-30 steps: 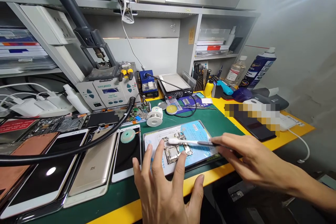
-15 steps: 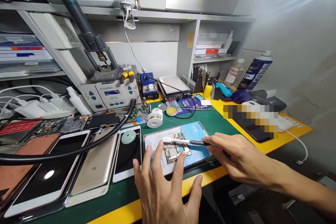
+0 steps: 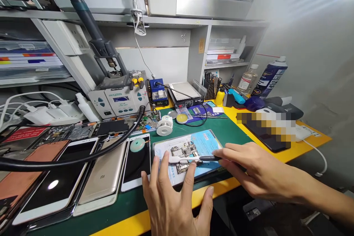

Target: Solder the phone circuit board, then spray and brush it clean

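A phone circuit board (image 3: 184,151) lies on a blue and white printed pad (image 3: 208,140) on the green mat. My right hand (image 3: 249,167) pinches the dark handle of a toothbrush-like brush (image 3: 190,159), whose white head end lies over the board's left side. With fingers spread, my left hand (image 3: 178,199) is at the front edge of the pad, its fingertips at the pad and near the board. Nothing is held in the left hand. The brush's bristles cannot be made out.
Several phones, one gold (image 3: 101,175), lie at the left under a thick black hose (image 3: 83,163). Behind stand a solder spool (image 3: 165,127), a hot-air station (image 3: 121,99) and a heating plate (image 3: 185,92). At the right are a black phone (image 3: 265,132) and a spray can (image 3: 269,77).
The brush in my right hand has moved down across the board, towards me. My left hand stays spread in nearly the same place. The whole view has shifted slightly.
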`<control>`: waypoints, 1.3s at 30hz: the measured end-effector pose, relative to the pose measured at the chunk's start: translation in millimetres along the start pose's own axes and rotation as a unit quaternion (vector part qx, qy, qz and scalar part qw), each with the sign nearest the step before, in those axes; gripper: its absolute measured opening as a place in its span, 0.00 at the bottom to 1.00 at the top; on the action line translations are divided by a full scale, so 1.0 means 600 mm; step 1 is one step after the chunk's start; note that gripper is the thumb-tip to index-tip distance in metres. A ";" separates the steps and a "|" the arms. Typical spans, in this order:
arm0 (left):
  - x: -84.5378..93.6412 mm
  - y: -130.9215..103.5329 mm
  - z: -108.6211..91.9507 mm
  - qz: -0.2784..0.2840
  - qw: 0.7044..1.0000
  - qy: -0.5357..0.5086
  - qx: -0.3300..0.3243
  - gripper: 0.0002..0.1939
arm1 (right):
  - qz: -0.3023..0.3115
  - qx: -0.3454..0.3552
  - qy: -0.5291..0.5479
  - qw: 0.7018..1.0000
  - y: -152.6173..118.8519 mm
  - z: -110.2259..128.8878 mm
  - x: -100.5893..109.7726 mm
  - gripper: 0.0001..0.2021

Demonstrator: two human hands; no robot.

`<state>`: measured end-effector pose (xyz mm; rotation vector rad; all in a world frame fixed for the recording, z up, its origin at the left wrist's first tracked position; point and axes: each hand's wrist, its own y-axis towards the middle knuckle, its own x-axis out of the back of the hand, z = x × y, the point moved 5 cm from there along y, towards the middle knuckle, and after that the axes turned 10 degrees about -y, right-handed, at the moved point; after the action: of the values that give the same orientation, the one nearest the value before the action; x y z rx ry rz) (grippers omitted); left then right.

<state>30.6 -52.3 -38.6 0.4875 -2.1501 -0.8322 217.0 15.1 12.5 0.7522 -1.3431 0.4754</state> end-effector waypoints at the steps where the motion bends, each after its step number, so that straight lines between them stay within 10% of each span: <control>1: 0.000 0.000 0.000 0.000 1.000 -0.001 0.001 0.18 | 0.001 -0.008 0.000 1.000 0.002 -0.002 -0.001 0.12; 39: 0.001 0.002 -0.011 0.017 1.000 0.018 -0.009 0.21 | 0.009 -0.043 0.090 0.995 0.017 -0.040 0.036 0.11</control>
<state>35.1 -54.5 -33.9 0.4519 -2.1114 -0.8173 230.5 37.0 34.5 0.6121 -1.1960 0.4852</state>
